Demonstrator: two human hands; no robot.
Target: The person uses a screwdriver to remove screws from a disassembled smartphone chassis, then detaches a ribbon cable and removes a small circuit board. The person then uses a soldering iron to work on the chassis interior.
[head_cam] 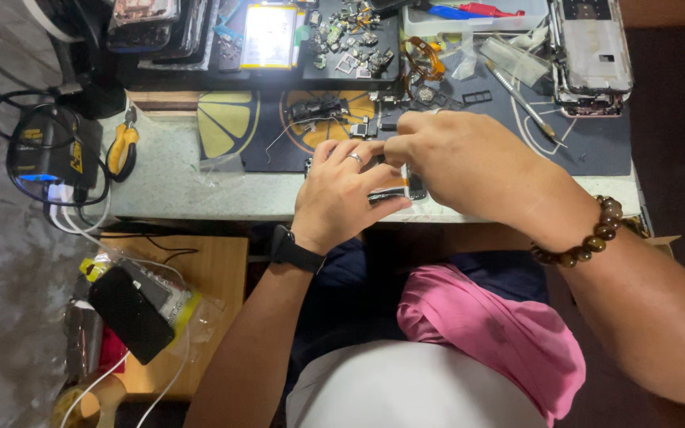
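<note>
- Nearest the body, a pink cloth (pixel 491 326) lies across the lap, below the front edge of the workbench (pixel 176 186)
- At that front edge, about midway along it, both hands close on a small dark phone (pixel 394 190) that rests on the bench top and just reaches the lip
- The left hand (pixel 342 194), with a ring and a black wrist strap, has thumb and fingers clamped on the phone from the left; the right hand (pixel 457 162), with a brown bead bracelet (pixel 588 238) on its wrist, holds its fingertips pinched together over the phone's top, and whether a part or tool sits in the pinch cannot be told
- The step in hand looks like fine work on the opened phone; the next move probably calls for a steady brace from the left hand and small, exact finger motion, since the phone sits so near the edge
- To the left, orange-handled pliers (pixel 123 147) lie near the bench's left edge, with bare bench between them and the hands
- Farther in, a dark work mat (pixel 596 147) carries loose small parts and a thin screwdriver (pixel 521 99) on its right side
- At the far edge, trays of scrap parts and a bare phone frame (pixel 592 55) in the far right corner crowd the back, so open room lies mostly at front left
</note>
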